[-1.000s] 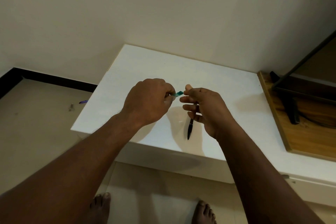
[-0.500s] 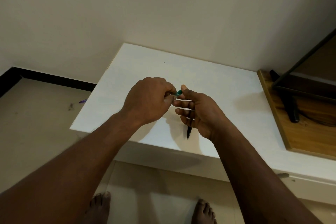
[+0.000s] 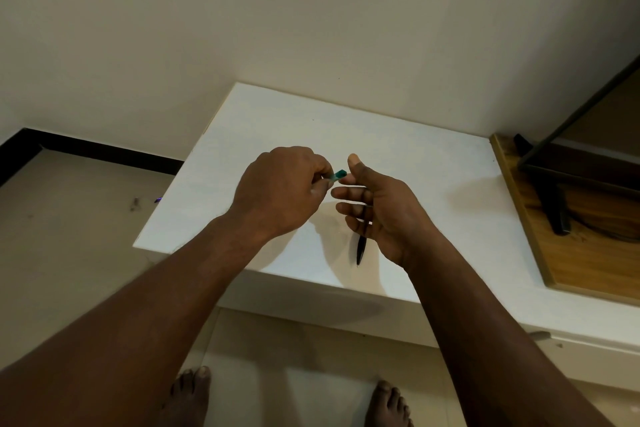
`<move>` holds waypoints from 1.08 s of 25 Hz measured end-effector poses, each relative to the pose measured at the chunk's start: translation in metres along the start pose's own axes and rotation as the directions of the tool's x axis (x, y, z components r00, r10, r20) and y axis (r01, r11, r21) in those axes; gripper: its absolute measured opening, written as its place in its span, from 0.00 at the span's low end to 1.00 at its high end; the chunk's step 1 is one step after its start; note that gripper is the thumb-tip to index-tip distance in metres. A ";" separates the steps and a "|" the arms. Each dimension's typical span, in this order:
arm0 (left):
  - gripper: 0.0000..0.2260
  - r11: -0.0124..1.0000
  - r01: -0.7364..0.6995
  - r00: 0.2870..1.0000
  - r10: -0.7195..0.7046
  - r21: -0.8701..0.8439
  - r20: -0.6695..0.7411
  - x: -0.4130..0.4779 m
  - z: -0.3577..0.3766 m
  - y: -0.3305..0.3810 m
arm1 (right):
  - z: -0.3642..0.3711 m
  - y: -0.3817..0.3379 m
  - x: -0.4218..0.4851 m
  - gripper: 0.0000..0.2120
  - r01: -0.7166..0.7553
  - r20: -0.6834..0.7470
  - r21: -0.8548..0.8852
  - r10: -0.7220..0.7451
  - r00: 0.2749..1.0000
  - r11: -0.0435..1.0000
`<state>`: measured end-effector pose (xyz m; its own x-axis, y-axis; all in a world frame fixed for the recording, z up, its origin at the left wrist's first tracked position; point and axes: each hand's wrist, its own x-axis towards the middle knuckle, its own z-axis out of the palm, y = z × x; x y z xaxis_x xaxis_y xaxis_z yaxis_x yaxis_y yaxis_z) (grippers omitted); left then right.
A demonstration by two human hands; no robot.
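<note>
Half a second back the two hands were pressed together, the right thumb closed over the green piece; now the right hand (image 3: 384, 211) has drawn off a little to its own side and its thumb (image 3: 354, 163) stands up clear, so the green piece (image 3: 338, 174) shows again in the narrow gap between the hands. The left hand (image 3: 284, 191) is curled tight, knuckles up, and pinches that piece at its fingertips, with the free end pointing at the right thumb. The right hand lies palm up and half open, its fingers loosely curled round a black pen (image 3: 361, 250). The pen's lower end sticks out beneath the hand, towards the person and above the white table (image 3: 311, 121). To me the piece looks like a cap or plug for the pen. It came away still in the left fingers, so I judge that the fitting did not take and another try at lining it up is coming. Out beyond the right hand lies a wooden board (image 3: 571, 253) with a black stand (image 3: 557, 211) on it. I can read no brand, label or writing on the pen, the piece or anything else.
</note>
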<state>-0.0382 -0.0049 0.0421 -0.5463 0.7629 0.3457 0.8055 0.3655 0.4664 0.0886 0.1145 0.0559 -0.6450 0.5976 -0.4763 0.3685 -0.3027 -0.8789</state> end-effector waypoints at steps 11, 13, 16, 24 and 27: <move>0.11 0.991 0.090 0.995 -0.085 -0.102 0.061 0.001 0.000 -0.001 | 0.003 0.008 0.003 0.03 0.344 -0.200 -0.296 -0.410 0.890 0.891; 0.12 0.979 0.150 0.987 -0.140 -0.140 0.079 0.003 0.001 -0.001 | 0.002 0.007 0.004 0.04 0.372 -0.207 -0.315 -0.446 0.871 0.873; 0.12 0.975 0.173 0.981 -0.158 -0.139 0.115 0.001 0.003 0.001 | 0.003 0.007 0.003 0.04 0.415 -0.202 -0.376 -0.510 0.836 0.829; 0.02 0.774 0.440 0.892 -0.319 -0.456 0.319 0.003 -0.002 0.004 | 0.007 0.005 0.000 0.04 0.458 -0.184 -0.378 -0.550 0.815 0.805; 0.03 0.700 0.503 0.863 -0.370 -0.507 0.345 0.005 -0.006 0.003 | 0.007 0.003 -0.001 0.06 0.452 -0.174 -0.365 -0.536 0.826 0.814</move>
<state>-0.0399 -0.0029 0.0499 -0.6901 0.7069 -0.1551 0.1727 0.3689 0.9133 0.0856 0.1076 0.0537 -0.6139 0.7851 0.0822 0.2528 0.2942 -0.9217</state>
